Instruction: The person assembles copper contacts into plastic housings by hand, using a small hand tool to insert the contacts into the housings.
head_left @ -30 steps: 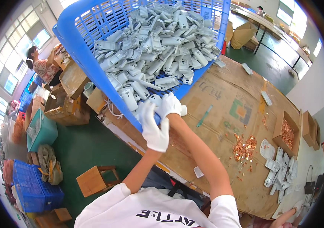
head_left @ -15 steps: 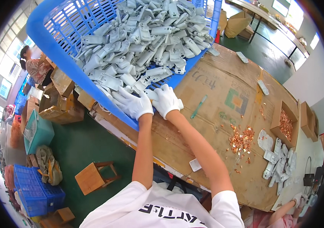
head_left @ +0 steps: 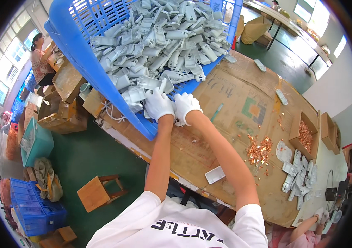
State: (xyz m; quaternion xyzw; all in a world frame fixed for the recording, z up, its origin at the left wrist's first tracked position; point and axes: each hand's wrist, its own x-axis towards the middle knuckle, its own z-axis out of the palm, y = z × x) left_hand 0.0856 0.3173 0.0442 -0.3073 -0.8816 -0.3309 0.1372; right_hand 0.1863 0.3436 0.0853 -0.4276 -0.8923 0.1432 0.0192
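Oblong, pale grey plastic casings [head_left: 159,49] with small cutouts fill the blue basket [head_left: 105,80]; by its near corner, left hand [head_left: 158,106] and right hand [head_left: 187,108] half-curl, their grips unclear.

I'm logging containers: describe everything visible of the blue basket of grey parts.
The blue basket looks like plastic, with slotted walls and a thick rim. It appears tipped, its open side facing the camera, and rests on the cardboard-covered table. A heap of light grey casings lies inside; the left hand is at its near corner, contact unclear. The frame cuts its far end.
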